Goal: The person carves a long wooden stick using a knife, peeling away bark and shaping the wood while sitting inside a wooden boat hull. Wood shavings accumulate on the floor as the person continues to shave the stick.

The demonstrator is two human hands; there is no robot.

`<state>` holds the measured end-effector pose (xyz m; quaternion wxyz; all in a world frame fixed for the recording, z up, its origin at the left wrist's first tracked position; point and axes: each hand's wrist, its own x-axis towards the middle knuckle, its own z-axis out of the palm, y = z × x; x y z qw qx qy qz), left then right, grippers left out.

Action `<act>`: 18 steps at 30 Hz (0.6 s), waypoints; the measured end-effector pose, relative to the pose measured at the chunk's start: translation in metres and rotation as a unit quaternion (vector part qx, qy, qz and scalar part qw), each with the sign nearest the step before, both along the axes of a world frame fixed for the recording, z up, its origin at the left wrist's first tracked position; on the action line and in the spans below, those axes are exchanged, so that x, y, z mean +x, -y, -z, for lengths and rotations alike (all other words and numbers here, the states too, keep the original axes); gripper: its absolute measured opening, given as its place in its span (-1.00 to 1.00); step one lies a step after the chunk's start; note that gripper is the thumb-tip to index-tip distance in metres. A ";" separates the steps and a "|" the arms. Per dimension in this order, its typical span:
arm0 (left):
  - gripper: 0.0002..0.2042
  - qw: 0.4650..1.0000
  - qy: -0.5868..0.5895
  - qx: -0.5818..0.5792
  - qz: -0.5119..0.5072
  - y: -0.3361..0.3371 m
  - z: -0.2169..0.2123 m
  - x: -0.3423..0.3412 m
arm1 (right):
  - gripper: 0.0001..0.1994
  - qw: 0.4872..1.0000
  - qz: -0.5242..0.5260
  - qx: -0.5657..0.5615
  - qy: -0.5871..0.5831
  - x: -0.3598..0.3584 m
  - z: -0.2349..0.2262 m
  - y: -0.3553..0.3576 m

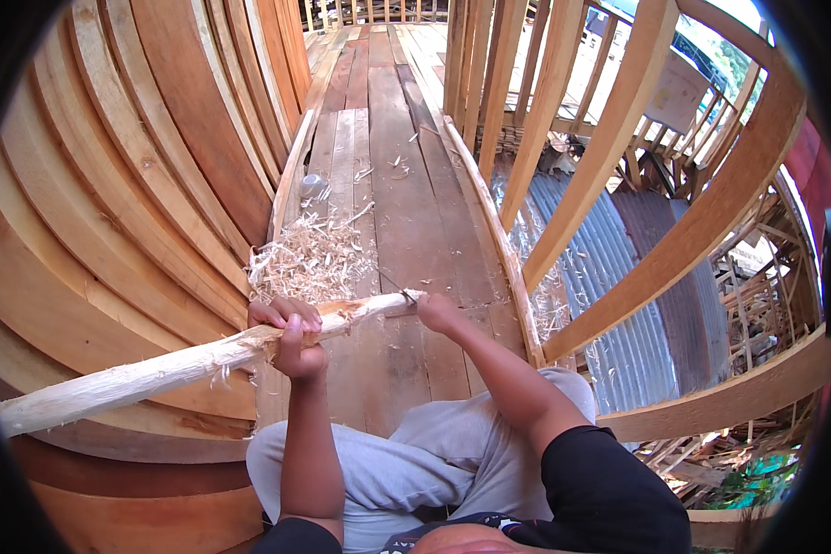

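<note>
A long pale wooden pole (157,377), stripped of bark, slants from the lower left up to the middle. My left hand (291,334) is wrapped round it, with rough shreds of wood standing up beside the fingers. At the pole's far right end, my right hand (439,312) is closed on a knife, whose thin dark blade (395,284) lies across the tip; the handle is hidden in my fist. Just beyond the left hand, curled wood shavings (314,258) are heaped on the plank floor (414,217).
Upright boards (143,157) form a wall close on my left. A slatted wooden railing (609,129) runs along the right, with corrugated metal sheets (609,286) below it. A clear round container (313,187) stands behind the shavings. My crossed legs (388,462) are beneath my arms.
</note>
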<state>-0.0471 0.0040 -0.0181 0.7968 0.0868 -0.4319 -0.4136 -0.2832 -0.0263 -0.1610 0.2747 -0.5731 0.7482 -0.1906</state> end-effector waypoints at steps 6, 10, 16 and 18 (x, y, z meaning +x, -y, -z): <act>-0.80 1.000 0.004 0.006 -0.010 -0.002 0.004 0.015 | -0.52 0.999 -0.036 0.011 0.021 0.081 -0.092 -0.034; -0.80 1.000 -0.013 0.021 -0.019 0.000 0.006 0.010 | -0.51 0.999 -0.005 0.039 -0.021 0.039 -0.058 -0.023; -0.78 1.000 0.009 0.008 -0.003 -0.003 0.001 0.015 | -0.50 1.000 -0.010 0.003 0.007 0.052 -0.051 -0.019; -0.78 1.000 0.013 0.004 0.003 -0.004 0.002 0.016 | -0.51 0.999 -0.028 -0.007 0.022 0.077 -0.089 -0.034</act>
